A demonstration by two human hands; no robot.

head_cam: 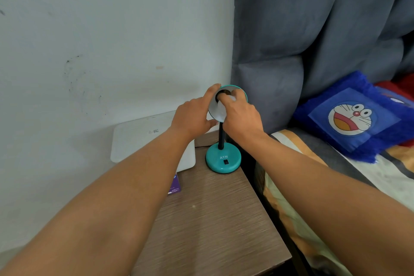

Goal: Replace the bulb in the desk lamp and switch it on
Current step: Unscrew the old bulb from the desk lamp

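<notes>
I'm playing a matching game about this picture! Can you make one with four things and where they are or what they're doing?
Things:
1. lamp base
2. right hand
3. cartoon pillow
4. white box

Places or states:
A. on the bed
B. against the wall, behind the left arm
C. fingers inside the lamp shade
D. teal, standing on the wooden table

Pairs: 1-D, 2-C, 3-A, 4-B

single head view, looking forward and down, close over bedside table (212, 219), wall ahead, bed at right.
</notes>
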